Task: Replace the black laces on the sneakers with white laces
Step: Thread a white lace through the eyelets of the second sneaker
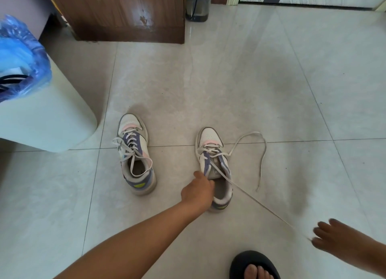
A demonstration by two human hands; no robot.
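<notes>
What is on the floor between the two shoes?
Nothing, only bare floor tile lies between the left sneaker and the right sneaker in the head view. The left hand holds the right sneaker's near edge.

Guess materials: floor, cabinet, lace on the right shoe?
Floor: glossy glazed tile, likely ceramic; grout lines and reflections show.
Cabinet: wood-grain finish, maybe laminate; a chipped pale patch.
Lace: flat woven fabric, matte white, pulled taut toward the right hand.

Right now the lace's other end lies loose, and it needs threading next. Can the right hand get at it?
Probably yes: the loose lace end lies on bare floor ahead of the right hand, nothing between, though that hand seems to be pulling the taut strand.
</notes>
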